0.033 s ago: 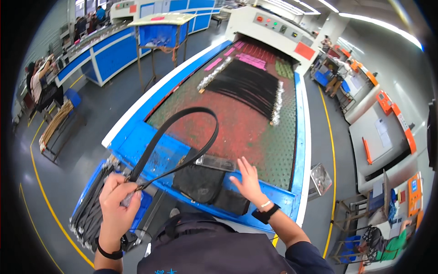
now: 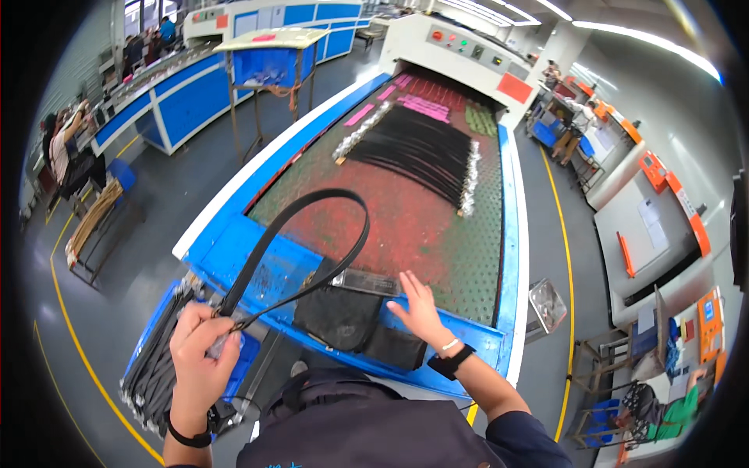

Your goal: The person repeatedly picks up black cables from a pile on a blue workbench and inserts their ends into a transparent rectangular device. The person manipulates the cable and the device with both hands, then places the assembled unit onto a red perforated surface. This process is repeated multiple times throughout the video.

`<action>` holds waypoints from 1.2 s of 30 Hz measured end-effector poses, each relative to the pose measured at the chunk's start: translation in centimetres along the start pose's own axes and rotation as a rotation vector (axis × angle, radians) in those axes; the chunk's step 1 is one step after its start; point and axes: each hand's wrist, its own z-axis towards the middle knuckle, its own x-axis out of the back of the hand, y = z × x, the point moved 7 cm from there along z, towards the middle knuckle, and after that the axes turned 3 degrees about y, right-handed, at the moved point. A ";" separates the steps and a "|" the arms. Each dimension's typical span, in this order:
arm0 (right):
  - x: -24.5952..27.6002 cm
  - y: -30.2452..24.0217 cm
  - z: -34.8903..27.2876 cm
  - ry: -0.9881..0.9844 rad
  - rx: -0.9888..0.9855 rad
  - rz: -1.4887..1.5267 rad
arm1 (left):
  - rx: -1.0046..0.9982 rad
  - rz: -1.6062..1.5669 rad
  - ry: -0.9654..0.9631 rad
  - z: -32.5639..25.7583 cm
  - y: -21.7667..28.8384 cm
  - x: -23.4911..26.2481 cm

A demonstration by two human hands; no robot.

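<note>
My left hand (image 2: 204, 347) is closed on the ends of a black strap (image 2: 269, 232), pinched between thumb and fingers. The strap rises from it in a wide loop over the near end of the conveyor machine. My right hand (image 2: 420, 310) has its fingers spread and holds nothing; it hovers over the blue front ledge (image 2: 488, 341). Close to it are a dark flat pad (image 2: 339, 316), a smaller dark pad (image 2: 396, 345) and a clear rectangular piece (image 2: 367, 281). Farther up the belt lies a row of black straps (image 2: 413, 148) with whitish wrapped ends.
Beside my left arm stands a blue bin (image 2: 148, 316) full of black straps. Pink pieces (image 2: 425, 107) and green pieces (image 2: 481, 121) lie near the machine's opening. A metal tray (image 2: 548, 306) sits at the right side. Other people work at benches on both sides.
The whole view has shifted slightly. My hands and the strap loop keep nearly the same positions.
</note>
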 end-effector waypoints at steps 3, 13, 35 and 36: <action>-1.7 0.8 1.5 -0.105 -0.083 0.146 | 0.027 0.005 0.015 -0.1 0.1 0.7; -1.6 0.6 2.1 -0.024 -0.174 0.588 | 0.180 -0.020 0.159 -1.4 -2.7 3.1; 17.3 -13.2 -1.0 0.422 0.055 1.278 | -0.139 -0.129 -0.326 1.0 6.0 -2.4; 17.2 -13.7 -1.0 0.411 0.065 1.248 | -0.180 -0.098 -0.340 1.2 6.5 -2.3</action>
